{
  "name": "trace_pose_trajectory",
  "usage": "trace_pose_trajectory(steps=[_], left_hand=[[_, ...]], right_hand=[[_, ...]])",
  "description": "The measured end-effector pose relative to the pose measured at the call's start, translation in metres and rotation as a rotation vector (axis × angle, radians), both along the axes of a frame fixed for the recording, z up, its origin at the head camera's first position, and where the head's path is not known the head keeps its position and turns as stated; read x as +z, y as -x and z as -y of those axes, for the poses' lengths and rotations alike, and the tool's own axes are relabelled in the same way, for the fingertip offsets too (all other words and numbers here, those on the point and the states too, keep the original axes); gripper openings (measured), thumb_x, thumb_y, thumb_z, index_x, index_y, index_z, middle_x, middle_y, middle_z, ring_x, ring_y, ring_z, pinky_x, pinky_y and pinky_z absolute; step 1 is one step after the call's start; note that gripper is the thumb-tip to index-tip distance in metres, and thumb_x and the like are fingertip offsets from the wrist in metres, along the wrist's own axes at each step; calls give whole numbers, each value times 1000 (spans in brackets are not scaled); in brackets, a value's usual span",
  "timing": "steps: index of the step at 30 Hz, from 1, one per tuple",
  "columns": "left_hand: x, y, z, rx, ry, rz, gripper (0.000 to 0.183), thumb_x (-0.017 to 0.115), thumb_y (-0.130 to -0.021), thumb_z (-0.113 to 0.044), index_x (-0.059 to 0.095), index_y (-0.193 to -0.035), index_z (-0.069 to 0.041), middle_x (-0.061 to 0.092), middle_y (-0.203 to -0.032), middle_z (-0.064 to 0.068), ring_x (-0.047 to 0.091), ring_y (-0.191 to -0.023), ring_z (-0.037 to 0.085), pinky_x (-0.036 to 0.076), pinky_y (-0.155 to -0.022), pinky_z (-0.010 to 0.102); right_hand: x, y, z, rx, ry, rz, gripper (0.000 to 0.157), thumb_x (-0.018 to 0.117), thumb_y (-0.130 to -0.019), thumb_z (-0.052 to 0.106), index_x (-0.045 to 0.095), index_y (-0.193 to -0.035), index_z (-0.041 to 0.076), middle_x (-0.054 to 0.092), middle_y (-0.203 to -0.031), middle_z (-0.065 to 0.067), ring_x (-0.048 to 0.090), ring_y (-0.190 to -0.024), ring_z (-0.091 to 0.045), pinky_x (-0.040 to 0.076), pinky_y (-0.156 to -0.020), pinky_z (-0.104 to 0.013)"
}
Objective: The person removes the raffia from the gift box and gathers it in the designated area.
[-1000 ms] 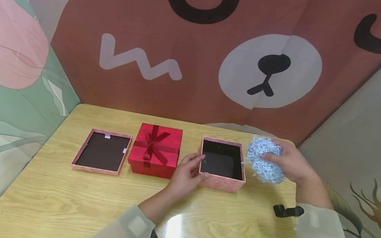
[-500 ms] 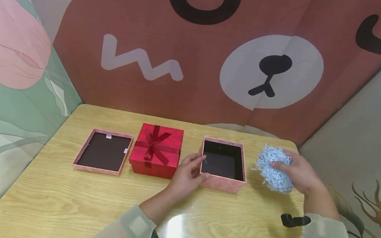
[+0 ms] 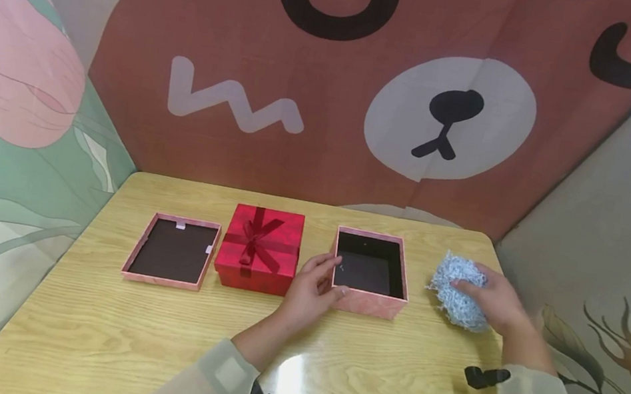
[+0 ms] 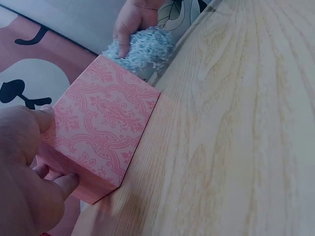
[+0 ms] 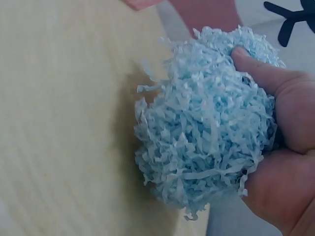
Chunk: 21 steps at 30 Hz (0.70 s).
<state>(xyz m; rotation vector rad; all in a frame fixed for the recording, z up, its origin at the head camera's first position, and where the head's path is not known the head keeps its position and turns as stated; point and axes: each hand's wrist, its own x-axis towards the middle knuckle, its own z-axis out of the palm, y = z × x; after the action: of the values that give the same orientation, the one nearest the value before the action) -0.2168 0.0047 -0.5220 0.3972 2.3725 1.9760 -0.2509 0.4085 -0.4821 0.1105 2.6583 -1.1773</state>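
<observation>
A pink patterned gift box [image 3: 370, 304] with a black inside stands lidless on the table; a tiny pale shred lies in it. My left hand [image 3: 307, 297] holds this box at its left front corner. In the left wrist view the fingers of the left hand [image 4: 29, 162] lie against the box's patterned walls [image 4: 110, 113]. To the right of the box, my right hand [image 3: 497, 300] grips a fluffy wad of light blue shredded paper [image 3: 459, 295]. Its thumb presses into the shredded paper [image 5: 202, 128] in the right wrist view, while its other fingers are mostly hidden.
A red gift box [image 3: 259, 250] with a dark red ribbon bow stands left of the pink box. Farther left lies the pink lid [image 3: 171, 251], its black inside facing up. Printed walls [image 3: 321, 157] enclose the wooden table [image 3: 149, 348] at the back and sides.
My right hand has carried the shredded paper to the right, away from the pink box, and lower toward the table. The left hand has stayed on the box.
</observation>
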Motion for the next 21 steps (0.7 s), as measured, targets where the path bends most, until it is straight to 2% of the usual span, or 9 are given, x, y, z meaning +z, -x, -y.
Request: trace_pose_trajectory(steps=[4, 7, 14, 21], left_hand=[[1, 0, 1, 3, 43, 32, 66, 82, -92, -20, 55, -152, -24, 44, -155, 1, 55, -135, 23, 49, -107, 33], [1, 0, 1, 1, 45, 48, 66, 82, -92, -21, 54, -152, -26, 44, -155, -2, 53, -136, 21, 49, -107, 32], [0, 0, 0, -2, 15, -11, 64, 81, -92, -15, 57, -150, -16, 46, -153, 8, 57, -132, 34, 49, -107, 35], [-1, 0, -1, 8, 27, -21, 64, 82, -91, -16, 57, -150, -18, 46, -153, 7, 59, -130, 31, 50, -106, 36]], right_hand=[[-12, -2, 0, -25, -16, -12, 108, 69, -96, 55, 11, -162, -8, 12, -165, -37, 10, -150, -59, 20, -115, -75], [-20, -3, 1, -46, -18, -30, 105, 67, -98, 54, 11, -161, -9, 13, -164, -38, 11, -149, -59, 19, -116, -75], [-37, -2, 4, -69, -35, -76, 93, 64, -102, 47, 18, -160, -9, 21, -162, -38, 17, -148, -60, 22, -115, -74], [-49, -3, 7, -69, -100, -95, 87, 61, -104, 45, 21, -159, -10, 25, -159, -40, 22, -146, -61, 24, -115, -74]])
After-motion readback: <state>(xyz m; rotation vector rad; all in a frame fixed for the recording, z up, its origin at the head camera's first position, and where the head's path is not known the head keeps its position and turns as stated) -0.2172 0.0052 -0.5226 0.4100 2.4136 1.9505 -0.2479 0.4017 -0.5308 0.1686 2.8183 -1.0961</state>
